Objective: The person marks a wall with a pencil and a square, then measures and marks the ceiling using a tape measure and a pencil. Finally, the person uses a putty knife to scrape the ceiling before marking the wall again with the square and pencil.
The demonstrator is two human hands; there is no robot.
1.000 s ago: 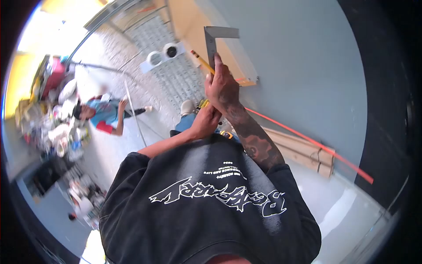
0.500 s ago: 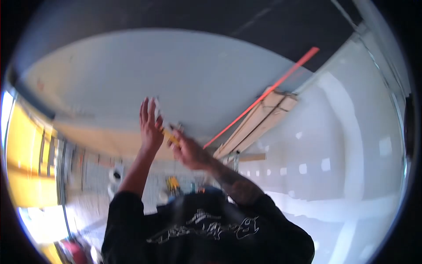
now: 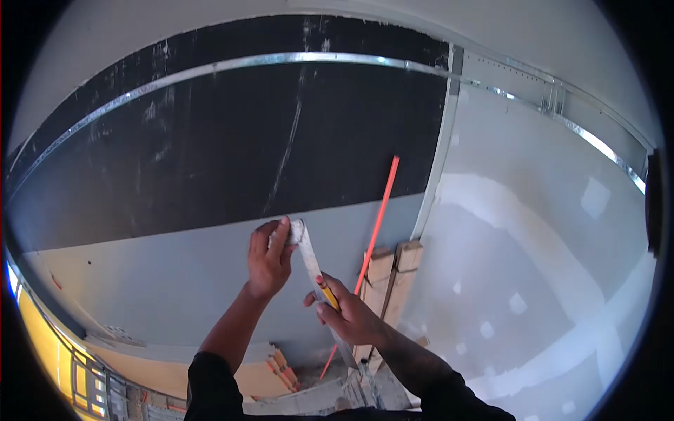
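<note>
My left hand (image 3: 269, 258) is raised against the grey wall panel, just below its edge with the black panel. Its fingers are closed on the whitish, worn case of what looks like a tape measure (image 3: 296, 231). From that case a long pale blade (image 3: 309, 258) slants down past my right hand towards the floor. My right hand (image 3: 347, 317) grips a short yellow pencil (image 3: 328, 296) with a red end, close against the blade. Whether its fingers also pinch the blade is hard to make out.
A long orange-red bar (image 3: 379, 217) leans on the wall beside upright wooden boards (image 3: 379, 270). A metal track (image 3: 302, 57) crosses the black panel (image 3: 225, 133) higher up. Patched drywall (image 3: 505, 238) stands at right. Yellow framing (image 3: 53, 358) is at lower left.
My view has tilted up, so more black panel and the metal track show. Both hands sit lower and further right in view. The pale blade is now plainly seen between them.
</note>
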